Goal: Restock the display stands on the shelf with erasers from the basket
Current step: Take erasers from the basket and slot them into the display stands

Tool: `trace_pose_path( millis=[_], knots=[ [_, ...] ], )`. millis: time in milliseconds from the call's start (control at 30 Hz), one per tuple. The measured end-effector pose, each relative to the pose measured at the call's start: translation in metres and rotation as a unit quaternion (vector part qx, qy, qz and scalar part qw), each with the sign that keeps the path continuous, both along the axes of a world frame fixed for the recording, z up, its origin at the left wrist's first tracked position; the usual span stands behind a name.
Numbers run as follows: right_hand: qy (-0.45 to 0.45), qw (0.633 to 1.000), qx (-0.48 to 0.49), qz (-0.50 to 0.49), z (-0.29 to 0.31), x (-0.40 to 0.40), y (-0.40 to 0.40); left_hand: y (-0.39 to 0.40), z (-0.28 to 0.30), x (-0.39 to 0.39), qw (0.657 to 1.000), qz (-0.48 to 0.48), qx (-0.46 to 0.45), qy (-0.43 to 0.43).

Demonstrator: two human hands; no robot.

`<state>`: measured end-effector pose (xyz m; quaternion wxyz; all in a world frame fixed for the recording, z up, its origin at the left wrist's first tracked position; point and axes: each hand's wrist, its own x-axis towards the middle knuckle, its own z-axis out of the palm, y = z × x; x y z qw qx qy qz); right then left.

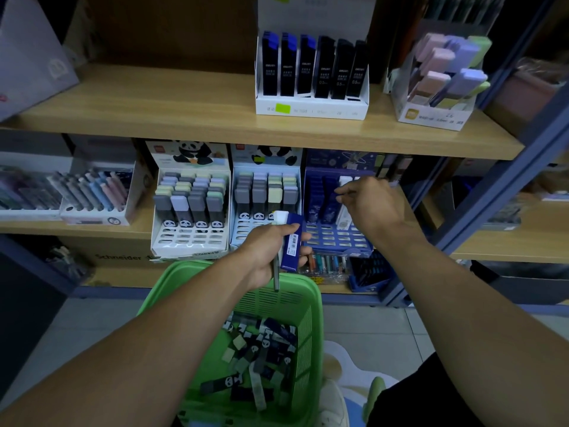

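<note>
Head view: blue stand on shelf
Left hand: fingers gripping blue eraser before stand
Right hand: fingers pinching white eraser in stand

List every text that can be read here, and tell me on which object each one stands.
"Schneider": cardboard box under the eraser shelf.
"0.5": black lead cases in the white display box on the upper shelf.
Brand line on those cases: too blurred.
White display box front print: blurred.
Barcode on the blue eraser in the left hand: unreadable.
Panda display stands: headers unreadable.
</note>
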<state>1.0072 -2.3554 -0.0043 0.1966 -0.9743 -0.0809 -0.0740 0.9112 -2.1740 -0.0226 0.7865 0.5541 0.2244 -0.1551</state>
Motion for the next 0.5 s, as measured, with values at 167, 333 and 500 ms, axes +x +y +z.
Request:
trace_pose_path(
  millis=[167,333,500],
  knots=[
    [0.022,0.999,-0.029,-0.017,-0.002,0.006,0.004,0.000,0.000,0.000,1.000,0.008,0.006,-0.011],
    [0.049,0.995,-0.081,-0.028,-0.004,0.005,0.008,0.002,0.002,-0.001,1.000,0.004,0.010,-0.024],
    [0.006,0.997,-0.068,-0.020,0.000,-0.006,0.011,0.005,0.006,-0.004,0.999,0.006,0.002,-0.032]
  ],
)
